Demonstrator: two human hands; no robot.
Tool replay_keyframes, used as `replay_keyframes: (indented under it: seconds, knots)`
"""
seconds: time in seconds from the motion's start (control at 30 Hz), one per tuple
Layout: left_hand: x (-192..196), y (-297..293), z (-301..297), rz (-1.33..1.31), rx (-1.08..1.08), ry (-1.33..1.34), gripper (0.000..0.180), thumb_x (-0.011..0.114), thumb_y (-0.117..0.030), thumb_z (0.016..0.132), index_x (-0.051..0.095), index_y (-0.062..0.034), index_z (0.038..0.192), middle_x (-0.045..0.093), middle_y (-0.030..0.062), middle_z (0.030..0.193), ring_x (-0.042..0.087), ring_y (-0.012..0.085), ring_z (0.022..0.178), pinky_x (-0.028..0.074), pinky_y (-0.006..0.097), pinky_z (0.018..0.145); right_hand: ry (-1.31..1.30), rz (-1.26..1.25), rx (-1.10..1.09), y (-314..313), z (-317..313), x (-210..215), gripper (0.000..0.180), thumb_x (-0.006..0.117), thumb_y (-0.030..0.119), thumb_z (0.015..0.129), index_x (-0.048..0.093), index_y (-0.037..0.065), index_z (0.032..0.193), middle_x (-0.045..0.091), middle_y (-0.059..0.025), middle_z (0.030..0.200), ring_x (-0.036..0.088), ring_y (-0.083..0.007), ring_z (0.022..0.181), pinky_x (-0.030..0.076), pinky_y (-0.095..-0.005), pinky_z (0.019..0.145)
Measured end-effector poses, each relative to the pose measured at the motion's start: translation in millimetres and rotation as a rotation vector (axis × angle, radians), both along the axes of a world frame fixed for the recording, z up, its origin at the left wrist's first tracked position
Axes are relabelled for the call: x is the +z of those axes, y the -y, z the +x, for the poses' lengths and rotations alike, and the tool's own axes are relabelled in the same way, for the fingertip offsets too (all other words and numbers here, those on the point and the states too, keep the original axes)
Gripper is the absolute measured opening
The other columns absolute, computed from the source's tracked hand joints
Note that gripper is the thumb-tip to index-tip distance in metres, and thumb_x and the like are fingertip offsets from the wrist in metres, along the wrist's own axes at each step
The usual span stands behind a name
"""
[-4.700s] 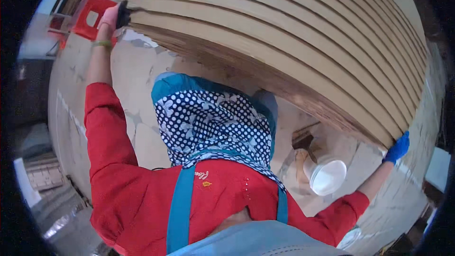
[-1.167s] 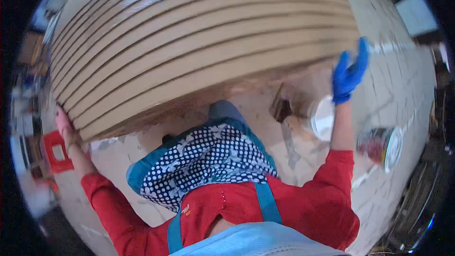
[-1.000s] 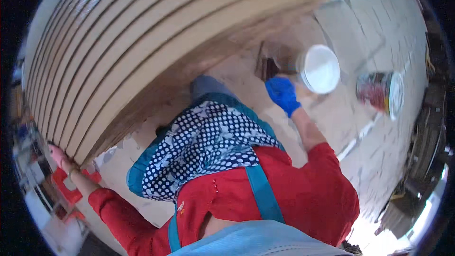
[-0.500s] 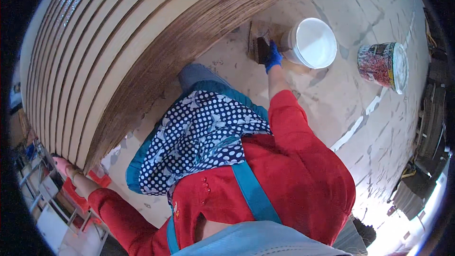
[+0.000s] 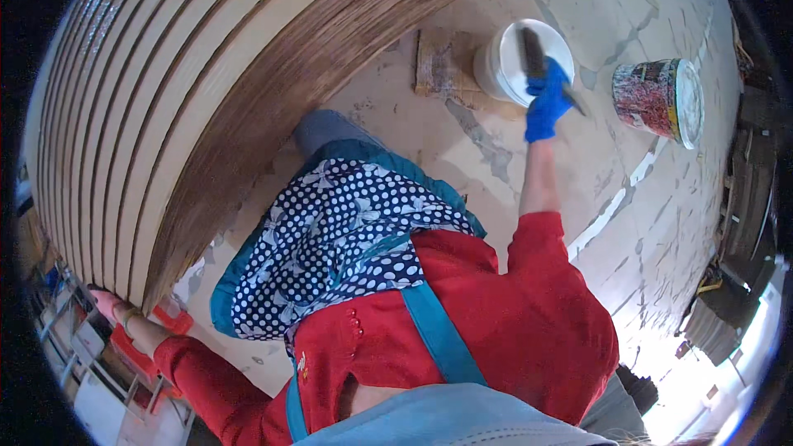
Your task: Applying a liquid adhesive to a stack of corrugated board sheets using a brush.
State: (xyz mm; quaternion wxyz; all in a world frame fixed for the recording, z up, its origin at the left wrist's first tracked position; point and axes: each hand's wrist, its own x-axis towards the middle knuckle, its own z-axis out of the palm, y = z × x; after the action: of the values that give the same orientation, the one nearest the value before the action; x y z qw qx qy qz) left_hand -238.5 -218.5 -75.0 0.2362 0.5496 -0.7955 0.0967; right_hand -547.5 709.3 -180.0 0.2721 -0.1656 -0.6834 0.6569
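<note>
Brush [image 5: 531,49], dark and wide, sits clasped in the blue-gloved right hand [image 5: 548,101], over the white bucket [image 5: 496,70] at the right edge of some brown cardboard [image 5: 439,58] on the floor [image 5: 512,190]. Beside the stacked boards' [image 5: 194,58] left corner is the left hand [image 5: 105,304]; its grip I can't tell.

Head-worn fisheye, steeply downward, close above

Here's a dark, flat brush-like tool [image 5: 531,51], tilted over the round white plastic bucket [image 5: 492,68], stacked tan boards [image 5: 192,58] left of it
</note>
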Motion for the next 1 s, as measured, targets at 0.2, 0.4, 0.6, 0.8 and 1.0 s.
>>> replay_keyframes:
  seconds: [0.2,0.4,0.6,0.8,1.0]
  knots:
    - [-6.8,30.9,13.0,-0.039,-0.001,0.211,0.040,0.029,-0.023,0.087,0.035,-0.0019,0.121,0.044,0.0203,0.116,0.044,0.0273,0.108,0.033,0.036,0.092,0.361,0.073,-0.045,-60.4,-35.6,-27.7,0.021,0.059,0.021,0.074,0.061,0.004,0.086,0.057,-0.0059,0.067,0.049,-0.0110,0.041,0.038,-0.0206,0.036]
    - [-19.6,53.7,20.4,-0.217,0.000,0.689,0.038,0.029,-0.017,0.086,0.036,-0.0037,0.121,0.044,0.0184,0.118,0.044,0.0266,0.108,0.035,0.036,0.091,0.407,0.335,0.039,-70.7,-47.2,-82.2,0.020,0.060,0.022,0.074,0.061,0.005,0.085,0.057,-0.0048,0.067,0.048,-0.0105,0.042,0.038,-0.0211,0.037]
    - [-9.7,25.0,7.9,0.013,0.109,0.154,0.040,0.030,-0.023,0.086,0.037,-0.0047,0.120,0.047,0.0189,0.113,0.049,0.0282,0.101,0.039,0.037,0.086,0.466,0.146,0.041,-80.2,-45.5,-86.0,0.020,0.059,0.027,0.073,0.058,0.007,0.070,0.052,-0.0029,0.053,0.047,-0.0124,0.040,0.036,-0.0260,0.038]
    - [-16.4,36.8,15.5,0.059,0.138,0.090,0.044,0.031,-0.032,0.085,0.041,-0.0047,0.118,0.050,0.0193,0.109,0.052,0.0302,0.097,0.041,0.037,0.083,0.230,0.688,0.093,-81.9,-43.9,-74.9,0.019,0.055,0.025,0.075,0.057,0.006,0.070,0.054,-0.0046,0.056,0.046,-0.0135,0.040,0.037,-0.0276,0.038]
    - [-23.3,64.4,25.5,-0.098,0.014,0.259,0.050,0.032,-0.041,0.083,0.045,-0.0029,0.114,0.050,0.0196,0.110,0.051,0.0324,0.097,0.040,0.037,0.083,0.371,0.122,0.088,-79.5,-29.6,-48.5,0.014,0.057,0.020,0.071,0.058,0.006,0.072,0.056,-0.0093,0.063,0.051,-0.0164,0.049,0.039,-0.0287,0.040]
